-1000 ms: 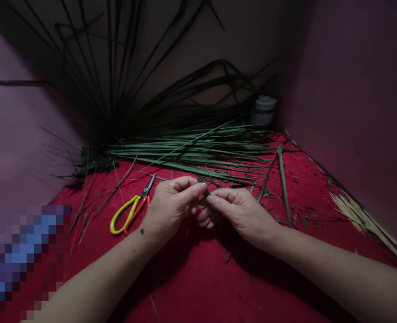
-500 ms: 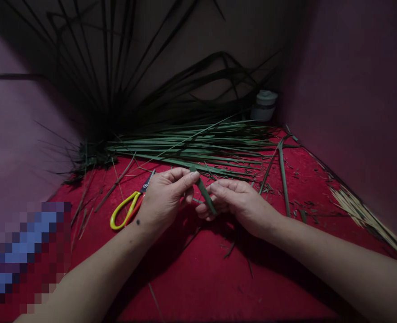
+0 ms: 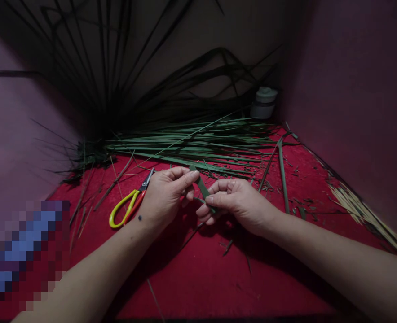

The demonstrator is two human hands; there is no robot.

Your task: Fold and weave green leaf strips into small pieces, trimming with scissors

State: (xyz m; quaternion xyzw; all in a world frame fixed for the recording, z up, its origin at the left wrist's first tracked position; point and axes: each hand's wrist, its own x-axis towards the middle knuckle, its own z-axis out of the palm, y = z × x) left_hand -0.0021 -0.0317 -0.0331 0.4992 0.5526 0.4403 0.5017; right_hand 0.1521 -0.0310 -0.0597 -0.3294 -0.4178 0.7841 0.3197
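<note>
A short flat strip of green leaf (image 3: 203, 186) is stretched between my two hands above the red cloth (image 3: 198, 278). My left hand (image 3: 168, 193) pinches its upper end between thumb and forefinger. Lower down, the thumb of my right hand (image 3: 234, 202) presses the strip against the fingers. Partly behind my left wrist lies a pair of scissors (image 3: 126, 208) with yellow and red handles, its blades pointing away. Long green leaf strips (image 3: 191, 143) lie in a pile beyond both hands.
Dark palm fronds (image 3: 114, 94) rise at the back left. A white lidded container (image 3: 264, 102) stands in the back right corner. Pale thin sticks (image 3: 360, 206) lie along the right wall. Leaf scraps and a green stalk (image 3: 282, 175) are scattered nearby. A blurred patch covers the lower left.
My right thumb has come down onto the lower part of the leaf strip, which was loose before. My left hand keeps its pinch in nearly the same place.
</note>
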